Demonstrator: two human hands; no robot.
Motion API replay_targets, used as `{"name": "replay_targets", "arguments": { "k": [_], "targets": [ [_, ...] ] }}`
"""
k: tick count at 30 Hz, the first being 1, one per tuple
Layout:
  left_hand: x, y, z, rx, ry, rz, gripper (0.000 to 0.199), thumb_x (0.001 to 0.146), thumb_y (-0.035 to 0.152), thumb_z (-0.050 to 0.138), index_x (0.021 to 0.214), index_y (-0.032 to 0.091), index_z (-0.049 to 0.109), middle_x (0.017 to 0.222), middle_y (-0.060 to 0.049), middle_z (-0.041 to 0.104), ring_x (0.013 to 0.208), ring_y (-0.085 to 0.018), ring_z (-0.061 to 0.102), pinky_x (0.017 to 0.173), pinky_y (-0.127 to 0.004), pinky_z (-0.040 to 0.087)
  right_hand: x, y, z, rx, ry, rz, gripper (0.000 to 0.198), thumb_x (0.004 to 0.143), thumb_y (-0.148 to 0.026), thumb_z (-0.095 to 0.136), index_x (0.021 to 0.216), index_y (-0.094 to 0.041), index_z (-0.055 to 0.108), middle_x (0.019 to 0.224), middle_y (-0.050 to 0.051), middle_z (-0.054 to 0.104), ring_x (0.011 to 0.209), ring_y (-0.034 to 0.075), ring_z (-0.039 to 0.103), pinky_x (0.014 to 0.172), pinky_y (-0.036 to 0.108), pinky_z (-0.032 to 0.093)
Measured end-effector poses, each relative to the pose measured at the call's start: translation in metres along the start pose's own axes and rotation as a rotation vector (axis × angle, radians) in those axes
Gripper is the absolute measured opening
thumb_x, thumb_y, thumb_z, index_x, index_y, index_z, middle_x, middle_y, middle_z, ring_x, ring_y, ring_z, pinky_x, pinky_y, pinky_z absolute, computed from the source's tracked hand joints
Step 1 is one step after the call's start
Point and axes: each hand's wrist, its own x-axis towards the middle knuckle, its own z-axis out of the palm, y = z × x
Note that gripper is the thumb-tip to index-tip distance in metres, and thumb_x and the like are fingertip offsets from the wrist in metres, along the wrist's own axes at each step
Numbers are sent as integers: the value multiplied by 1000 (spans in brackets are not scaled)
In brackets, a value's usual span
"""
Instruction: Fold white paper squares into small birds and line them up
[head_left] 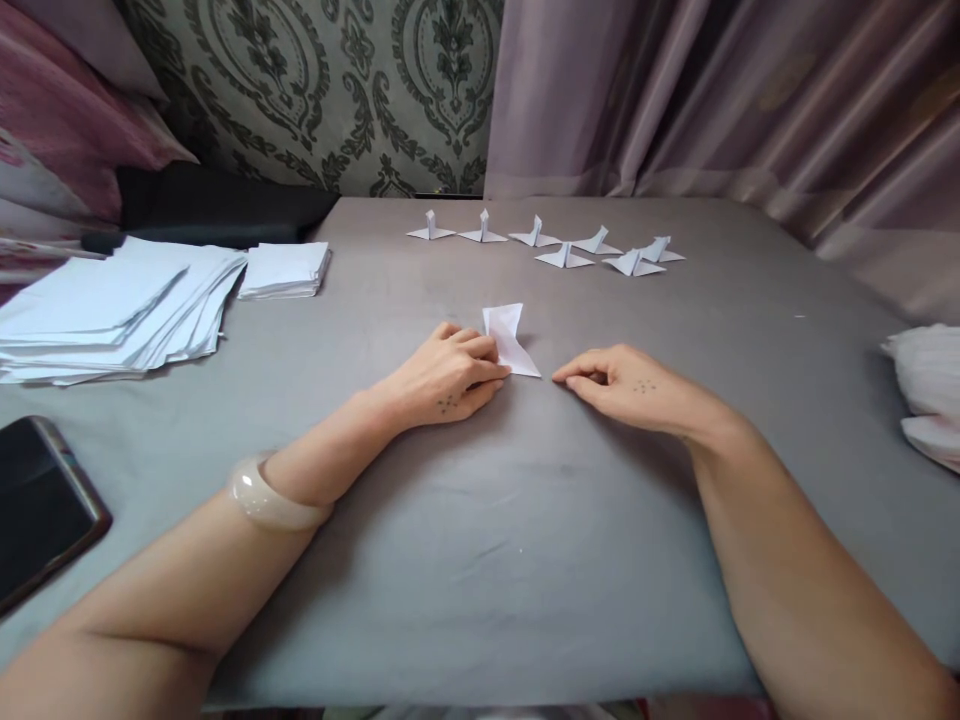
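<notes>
A small white folded paper [514, 345] with a pointed lower right corner lies on the table. My left hand [457, 375] is closed on its left side, pressing it with thumb and fingers. That hand covers part of the paper. To the right of the paper, a short gap away, rests my right hand [622, 388], its fingers curled and the thumb close to the index finger. Nothing shows in it. Beyond both hands stand several folded paper figures [565, 257], each with flat spread wings and an upright middle.
Stacked white sheets [112, 310] lie at the left, beside a smaller pile of cut paper [285, 270]. A dark phone [45, 510] is at the near left. Something white [930, 375] sits at the right edge. Curtains [600, 90] hang behind the grey-covered table [480, 560].
</notes>
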Motion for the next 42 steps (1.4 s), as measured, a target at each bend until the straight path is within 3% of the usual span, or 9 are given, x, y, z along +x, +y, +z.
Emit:
{"name": "replay_targets", "arguments": {
  "k": [7,11,14,18,22,26,32,37,42],
  "targets": [
    [0,2,3,22,-27,1,40,99,38,34,126,27,63,103,-10,59,94,-22,52,87,-38,35,9,5,10,106,132,123,28,81,-24,51,97,-21,74,84,4,74,71,15,64,64,26,46],
    [0,4,5,30,-37,-10,40,99,41,36,131,31,58,105,-11,56,94,-23,51,86,-38,37,15,-5,25,131,239,36,23,84,-29,52,95,-22,72,86,3,72,73,15,62,68,28,46],
    [0,3,8,13,3,-12,38,98,40,38,123,28,63,101,-10,58,93,-23,53,86,-38,38,19,-13,39,100,327,-39,16,81,-31,60,91,-21,69,88,2,69,71,14,59,68,28,45],
    [0,0,9,16,197,-112,34,96,42,43,106,18,65,102,-11,60,95,-24,54,87,-38,38,19,-18,50,-26,404,-98,9,85,-24,57,84,-21,66,86,2,65,74,14,57,64,27,41],
    [-3,1,4,100,484,-343,39,91,47,51,120,21,54,125,-15,53,121,-33,42,100,-48,27,15,-22,48,-337,590,-243,22,92,-17,44,88,-20,65,93,7,64,87,19,54,71,31,38],
    [-4,3,1,114,347,-186,19,97,29,43,105,31,60,124,-3,59,127,-27,40,105,-49,18,13,-25,42,-578,635,-337,31,94,-12,36,92,-20,66,97,8,64,84,20,48,76,34,34],
    [-4,3,1,146,212,-55,29,94,11,33,82,22,58,106,-3,68,111,-22,51,98,-46,24,10,-28,43,-696,592,-409,35,95,-9,33,90,-21,66,94,7,65,79,20,45,73,34,30],
    [-3,6,0,178,118,0,17,86,14,42,78,19,56,86,-6,68,88,-20,57,97,-43,28,7,-29,48,-733,499,-432,32,93,-7,36,82,-19,63,88,6,62,77,20,44,70,34,29],
    [-3,3,1,124,120,-1,15,84,22,49,76,18,61,79,-5,67,77,-18,59,96,-42,30,4,-28,48,-668,392,-361,30,92,-7,38,83,-18,64,86,6,62,77,19,48,70,34,30]
  ]
}}
